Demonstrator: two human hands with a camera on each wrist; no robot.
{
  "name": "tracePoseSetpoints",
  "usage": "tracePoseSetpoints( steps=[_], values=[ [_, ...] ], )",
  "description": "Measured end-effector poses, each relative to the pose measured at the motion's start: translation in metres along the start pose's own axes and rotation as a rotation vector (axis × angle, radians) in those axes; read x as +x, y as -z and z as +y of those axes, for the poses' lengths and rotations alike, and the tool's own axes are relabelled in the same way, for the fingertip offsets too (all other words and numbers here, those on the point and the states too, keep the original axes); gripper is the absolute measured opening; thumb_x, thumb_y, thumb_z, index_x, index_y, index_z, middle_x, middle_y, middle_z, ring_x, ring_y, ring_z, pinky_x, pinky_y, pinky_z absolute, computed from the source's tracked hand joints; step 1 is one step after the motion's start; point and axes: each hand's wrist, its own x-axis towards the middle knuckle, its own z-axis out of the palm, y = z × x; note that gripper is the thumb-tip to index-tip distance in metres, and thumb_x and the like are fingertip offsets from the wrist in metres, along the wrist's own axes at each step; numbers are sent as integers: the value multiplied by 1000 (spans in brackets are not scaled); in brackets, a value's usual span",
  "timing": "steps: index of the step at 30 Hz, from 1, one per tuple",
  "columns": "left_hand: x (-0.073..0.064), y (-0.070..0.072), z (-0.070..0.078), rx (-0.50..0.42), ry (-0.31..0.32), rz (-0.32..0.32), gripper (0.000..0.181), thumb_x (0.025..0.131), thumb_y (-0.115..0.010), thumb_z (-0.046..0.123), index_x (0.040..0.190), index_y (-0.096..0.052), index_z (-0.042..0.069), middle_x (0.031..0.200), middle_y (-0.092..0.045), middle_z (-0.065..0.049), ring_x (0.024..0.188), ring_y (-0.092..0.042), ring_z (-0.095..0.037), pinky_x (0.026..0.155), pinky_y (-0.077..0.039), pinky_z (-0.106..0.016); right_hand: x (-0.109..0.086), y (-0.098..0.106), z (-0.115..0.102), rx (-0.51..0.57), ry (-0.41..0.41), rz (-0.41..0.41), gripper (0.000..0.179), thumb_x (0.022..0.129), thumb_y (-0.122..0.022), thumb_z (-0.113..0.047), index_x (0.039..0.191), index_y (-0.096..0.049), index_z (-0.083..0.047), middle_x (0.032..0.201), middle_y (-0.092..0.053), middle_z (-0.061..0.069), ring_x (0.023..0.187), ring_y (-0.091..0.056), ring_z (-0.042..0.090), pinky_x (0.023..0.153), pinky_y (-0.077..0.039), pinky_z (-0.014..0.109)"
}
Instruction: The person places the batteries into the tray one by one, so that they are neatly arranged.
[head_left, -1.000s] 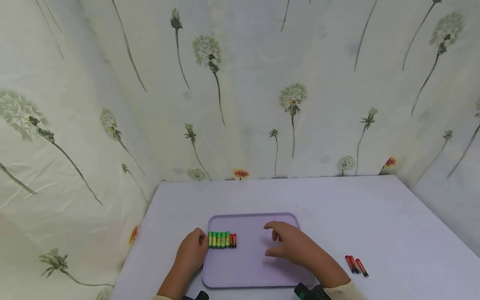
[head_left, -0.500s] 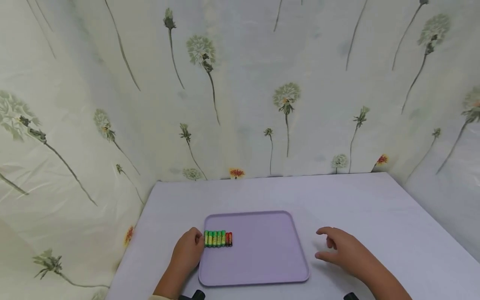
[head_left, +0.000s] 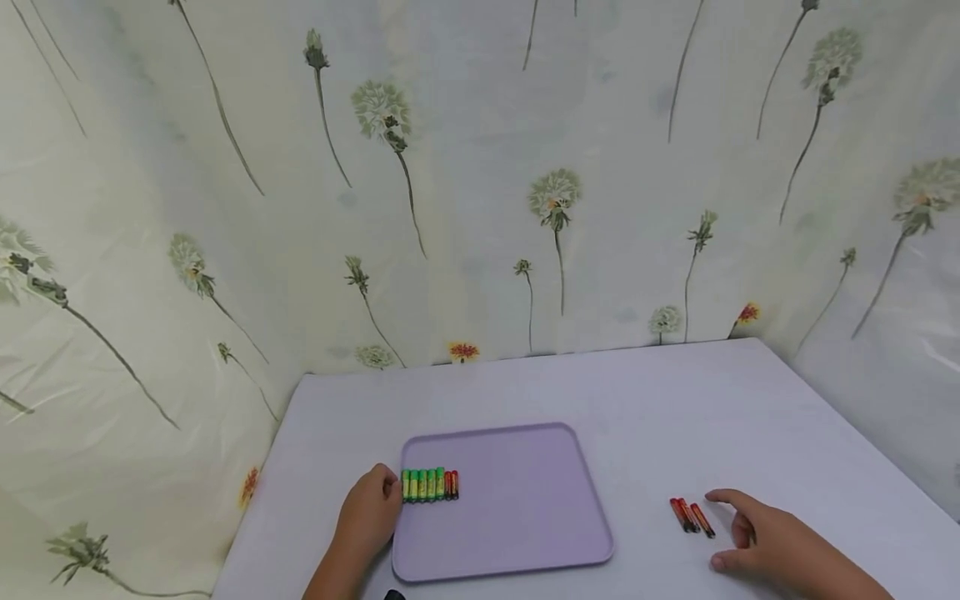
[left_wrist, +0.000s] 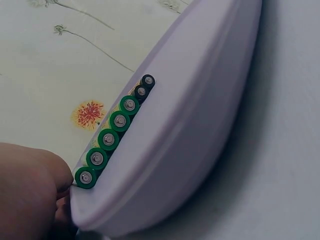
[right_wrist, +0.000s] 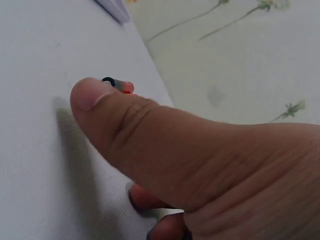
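As the right hand [head_left: 776, 537] hovers, red batteries [head_left: 688, 516] lie nearby.

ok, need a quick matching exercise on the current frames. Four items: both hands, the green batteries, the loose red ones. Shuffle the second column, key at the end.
1. left hand
2. right hand
3. green batteries
4. loose red batteries

A. lying on the table, off the tray
B. holding nothing, beside items off the tray
C. at the tray's edge
D. side by side in a row on the tray

Pairs: 1-C, 2-B, 3-D, 4-A
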Motion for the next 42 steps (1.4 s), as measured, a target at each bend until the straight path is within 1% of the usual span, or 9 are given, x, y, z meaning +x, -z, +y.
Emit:
tracePoseSetpoints(
  steps=[3, 9, 13, 20, 24, 28, 31, 37, 42],
  values=[
    [0, 1, 0, -7, -5, 4, 11, 102, -60, 19, 102, -64, 9, 84, -58, 0, 76, -53, -16, 67, -44, -33, 3, 0, 1, 28, 1, -24, 86, 76, -88, -50, 144, -52, -12, 86, -53, -3, 71, -47, 1, 66, -38, 24],
    [0, 1, 0, -13, -2, -17, 11, 103, -59, 19, 102, -63, 9, 84, -58, 0, 75, -53, -15, 67, -44, -33, 9, -3, 0, 48, -91, -68, 74, 79, -88, -46, 140, -60, -17, 86, -55, -3, 72, -49, 7, 66, -39, 26],
    [0, 3, 0, -9, -16, -3, 10, 102, -59, 18, 102, -63, 8, 84, -59, 0, 76, -53, -15, 67, -44, -33, 10, -4, -2, 52, -105, -62, 65, 80, -87, -47, 135, -64, -20, 86, -56, -3, 73, -49, 9, 65, -39, 27],
    [1, 2, -3, -8, -47, 16, 9, 102, -60, 18, 101, -63, 9, 84, -58, 0, 76, -53, -15, 68, -43, -33, 11, -3, -7, 41, -119, -43, 64, 81, -86, -49, 133, -64, -20, 86, -55, -3, 73, -49, 10, 64, -40, 27],
    [1, 1, -3, -6, -42, 7, 10, 102, -60, 18, 102, -63, 9, 85, -59, 1, 76, -53, -15, 68, -43, -33, 8, 0, -7, 48, -84, -42, 66, 83, -85, -46, 137, -60, -19, 86, -55, -3, 72, -49, 7, 65, -39, 25],
    [0, 1, -4, -9, -51, 9, 10, 102, -60, 17, 101, -63, 8, 84, -58, 0, 76, -53, -15, 68, -43, -33, 9, 4, -7, 48, 19, -43, 78, 83, -86, -42, 148, -51, -16, 84, -54, -2, 69, -47, 3, 63, -37, 24],
    [-1, 2, -3, -13, -57, 8, 10, 102, -60, 17, 101, -63, 8, 84, -58, 0, 76, -53, -15, 68, -43, -33, 12, 5, -7, 36, 71, -44, 80, 82, -86, -42, 150, -51, -18, 83, -53, -2, 69, -45, 2, 61, -37, 25],
    [-2, 2, -3, -10, -51, 7, 10, 102, -59, 18, 100, -63, 9, 84, -58, 1, 76, -52, -14, 68, -43, -32, 16, 0, -6, 11, 25, -51, 67, 82, -85, -44, 140, -63, -20, 82, -53, -3, 69, -44, 3, 62, -36, 26],
    [-1, 4, -2, -9, -46, 0, 10, 102, -59, 17, 101, -63, 8, 84, -58, 0, 76, -53, -15, 68, -43, -33, 17, -2, -7, -6, -11, -28, 63, 84, -83, -48, 137, -65, -21, 83, -53, -4, 70, -44, 5, 63, -36, 26]
  ],
)
